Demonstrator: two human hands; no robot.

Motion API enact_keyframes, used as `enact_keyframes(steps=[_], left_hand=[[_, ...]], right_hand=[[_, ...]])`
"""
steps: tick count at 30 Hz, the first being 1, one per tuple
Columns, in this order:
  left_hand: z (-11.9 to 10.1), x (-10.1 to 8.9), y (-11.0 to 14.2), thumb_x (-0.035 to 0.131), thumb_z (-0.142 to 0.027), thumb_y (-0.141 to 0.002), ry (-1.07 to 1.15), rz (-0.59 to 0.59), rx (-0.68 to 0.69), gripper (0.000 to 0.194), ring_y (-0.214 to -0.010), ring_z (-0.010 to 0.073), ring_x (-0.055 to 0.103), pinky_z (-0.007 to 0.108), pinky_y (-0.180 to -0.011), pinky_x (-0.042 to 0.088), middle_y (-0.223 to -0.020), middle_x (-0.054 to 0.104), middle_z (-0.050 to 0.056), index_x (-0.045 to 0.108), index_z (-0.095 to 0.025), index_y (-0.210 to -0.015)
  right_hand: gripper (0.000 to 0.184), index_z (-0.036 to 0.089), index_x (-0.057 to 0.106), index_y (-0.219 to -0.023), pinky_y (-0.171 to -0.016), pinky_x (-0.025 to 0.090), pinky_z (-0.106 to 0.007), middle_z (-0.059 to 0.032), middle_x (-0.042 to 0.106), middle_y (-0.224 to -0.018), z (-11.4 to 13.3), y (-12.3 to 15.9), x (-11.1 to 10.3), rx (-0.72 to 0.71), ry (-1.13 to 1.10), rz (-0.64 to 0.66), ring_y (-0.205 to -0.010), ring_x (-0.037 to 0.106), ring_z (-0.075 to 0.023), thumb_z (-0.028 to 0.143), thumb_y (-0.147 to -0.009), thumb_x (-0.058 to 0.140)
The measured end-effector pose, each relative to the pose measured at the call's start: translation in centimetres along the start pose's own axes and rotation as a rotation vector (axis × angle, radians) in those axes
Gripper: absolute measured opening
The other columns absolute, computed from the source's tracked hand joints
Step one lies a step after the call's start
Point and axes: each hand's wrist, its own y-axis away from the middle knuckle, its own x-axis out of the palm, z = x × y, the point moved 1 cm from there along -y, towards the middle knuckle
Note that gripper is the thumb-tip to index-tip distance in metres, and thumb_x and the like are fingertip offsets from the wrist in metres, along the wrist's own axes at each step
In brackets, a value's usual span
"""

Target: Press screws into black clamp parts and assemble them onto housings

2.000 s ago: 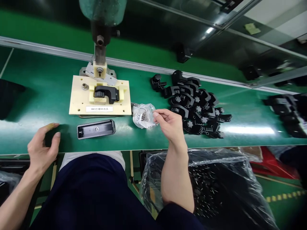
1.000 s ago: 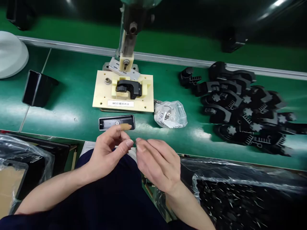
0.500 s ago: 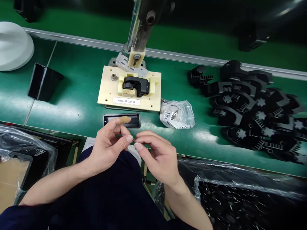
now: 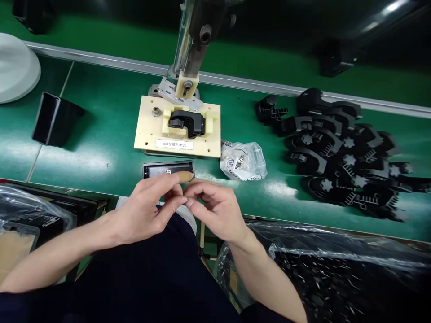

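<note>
Meeting at the fingertips, the left hand [image 4: 143,208] and right hand [image 4: 215,208] are closed in pinches; I cannot tell whether they grip anything. Partly behind them, a black tray [image 4: 156,170] lies on the worktop [image 4: 104,157], near a cream fixture [image 4: 144,130] bearing a black clamp [image 4: 194,120].

The green worktop [image 4: 111,125] bears a cream fixture plate [image 4: 143,128], a clear plastic bag [image 4: 244,163], a shallow black tray [image 4: 145,171] and a heap of black parts [image 4: 340,157].
</note>
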Motion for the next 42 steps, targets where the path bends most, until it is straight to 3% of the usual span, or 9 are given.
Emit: enact_keyframes(steps=[3,6,9,13,18,25,33,42], left_hand=[[1.6,-0.9,-2.6,0.058,-0.016,-0.088,-0.105,-0.139,0.121,0.018,-0.067,0.0108,0.060,0.022,-0.064,0.052,-0.073,0.062,0.000,0.060,-0.015,-0.106],[5.0,-2.1,-6.1,0.057,-0.021,-0.089,-0.197,-0.355,0.146,0.017,-0.078,0.0131,0.063,0.025,-0.070,0.054,-0.084,0.065,0.003,0.059,-0.016,-0.105],[8.9,-3.1,-9.2,0.056,-0.029,-0.090,-0.235,-0.431,0.117,0.023,-0.091,0.0172,0.065,0.029,-0.075,0.055,-0.098,0.066,0.006,0.055,-0.020,-0.111],[11.7,-3.4,-11.6,0.054,-0.033,-0.090,-0.209,-0.359,0.104,0.037,-0.101,0.0201,0.065,0.033,-0.078,0.057,-0.113,0.064,0.009,0.045,-0.023,-0.124],[11.7,-2.7,-12.3,0.050,-0.029,-0.089,-0.185,-0.286,0.119,0.044,-0.109,0.0217,0.065,0.037,-0.084,0.057,-0.116,0.065,0.009,0.037,-0.024,-0.131],[11.1,-2.5,-12.2,0.053,-0.026,-0.085,-0.141,-0.273,0.103,0.050,-0.109,0.0221,0.064,0.039,-0.088,0.056,-0.111,0.066,0.008,0.037,-0.026,-0.133],[11.4,-2.6,-12.9,0.057,-0.031,-0.084,-0.225,-0.294,0.054,0.052,-0.099,0.0219,0.065,0.037,-0.083,0.056,-0.107,0.065,0.008,0.040,-0.024,-0.133],[11.5,-2.4,-13.0,0.057,-0.030,-0.084,-0.210,-0.320,0.089,0.056,-0.094,0.0203,0.064,0.034,-0.079,0.056,-0.104,0.064,0.008,0.035,-0.023,-0.135]], right_hand=[[0.012,0.018,0.059,-0.075,-0.058,0.046,-0.026,-0.0004,0.061,-0.072,-0.7,-3.0,-0.8,-0.290,0.256,-0.219,-0.065,0.056,-0.0118,0.011,-0.083,0.057],[0.012,0.018,0.062,-0.075,-0.062,0.047,-0.028,-0.0011,0.063,-0.074,-1.6,-7.0,-1.6,-0.514,0.548,-0.477,-0.067,0.057,-0.0126,0.012,-0.085,0.058],[0.013,0.019,0.064,-0.076,-0.061,0.047,-0.029,-0.0003,0.061,-0.073,-2.6,-10.6,-2.0,-0.507,0.632,-0.565,-0.063,0.055,-0.0126,0.017,-0.087,0.057],[0.014,0.019,0.067,-0.076,-0.057,0.044,-0.026,0.0015,0.059,-0.069,-3.3,-12.9,-1.8,-0.404,0.616,-0.579,-0.056,0.049,-0.0102,0.018,-0.086,0.059],[0.014,0.017,0.069,-0.078,-0.061,0.045,-0.028,0.0021,0.056,-0.066,-3.6,-13.2,-1.2,-0.373,0.561,-0.599,-0.057,0.048,-0.0102,0.018,-0.087,0.059],[0.017,0.018,0.069,-0.077,-0.070,0.047,-0.031,0.0013,0.059,-0.068,-3.9,-13.5,0.1,-0.317,0.591,-0.719,-0.062,0.053,-0.0122,0.020,-0.089,0.057],[0.019,0.018,0.063,-0.078,-0.081,0.048,-0.036,-0.0034,0.063,-0.078,-4.1,-13.7,0.0,-0.240,0.666,-0.682,-0.080,0.060,-0.0176,0.024,-0.093,0.052],[0.025,0.019,0.058,-0.068,-0.069,0.046,-0.033,-0.0014,0.060,-0.069,-4.5,-13.9,-1.3,-0.272,0.788,-0.724,-0.068,0.059,-0.0163,0.030,-0.090,0.058]])
